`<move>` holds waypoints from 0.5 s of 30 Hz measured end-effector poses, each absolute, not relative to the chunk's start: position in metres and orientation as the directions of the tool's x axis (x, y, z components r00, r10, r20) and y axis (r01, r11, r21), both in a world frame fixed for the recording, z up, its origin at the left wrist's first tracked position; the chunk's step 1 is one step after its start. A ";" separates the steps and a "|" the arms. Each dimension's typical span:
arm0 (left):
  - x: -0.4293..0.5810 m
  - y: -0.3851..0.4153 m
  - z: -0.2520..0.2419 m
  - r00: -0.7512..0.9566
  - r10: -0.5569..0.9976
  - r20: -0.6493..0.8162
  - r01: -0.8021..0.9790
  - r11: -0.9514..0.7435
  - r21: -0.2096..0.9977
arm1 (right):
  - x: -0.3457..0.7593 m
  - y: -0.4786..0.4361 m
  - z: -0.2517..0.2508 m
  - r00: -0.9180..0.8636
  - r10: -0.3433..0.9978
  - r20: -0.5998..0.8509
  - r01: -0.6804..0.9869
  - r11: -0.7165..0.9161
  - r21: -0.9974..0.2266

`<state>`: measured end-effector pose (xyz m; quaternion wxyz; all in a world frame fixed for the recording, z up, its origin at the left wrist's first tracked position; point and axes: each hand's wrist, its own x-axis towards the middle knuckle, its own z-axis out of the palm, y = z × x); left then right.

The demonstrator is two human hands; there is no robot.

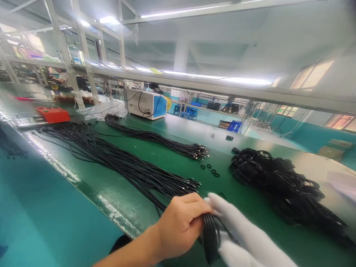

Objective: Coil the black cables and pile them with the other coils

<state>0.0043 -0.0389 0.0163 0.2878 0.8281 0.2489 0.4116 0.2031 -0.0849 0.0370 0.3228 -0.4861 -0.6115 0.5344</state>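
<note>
My bare left hand [182, 224] is closed around a coil of black cable [210, 237], whose loops hang down beside my fingers. My right hand [239, 226], in a white glove, is at the coil's right side, slightly blurred, with a strand of the cable between its fingers. Behind my left hand a long bundle of straight black cables [119, 155] stretches over the green table [94, 181], metal tips toward me. To the right lies a heap of coiled black cables [278, 181]. Several small black rings [213, 171] are scattered between the bundles and the heap.
A second cable bundle [155, 138] lies farther back. Beyond it stands a white and blue machine box [147, 105] beside crumpled clear plastic [107, 110]. A red box with buttons [52, 114] sits at the left. Metal shelf posts [83, 52] rise along the table; a person [62, 77] sits far left.
</note>
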 end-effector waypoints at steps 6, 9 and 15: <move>0.007 -0.035 0.016 0.521 0.700 0.489 0.215 -0.662 0.718 | 0.175 -0.058 0.022 -0.441 0.893 -0.087 0.190 -0.002 -0.982; 0.007 -0.036 0.017 0.512 0.741 0.434 0.258 -0.614 0.746 | 0.167 -0.053 0.022 -0.475 0.874 -0.107 0.106 -0.064 -0.992; 0.012 -0.032 0.023 0.421 0.875 0.239 0.367 -0.406 0.837 | 0.174 -0.048 0.006 -0.595 0.798 -0.098 -0.247 -0.298 -0.922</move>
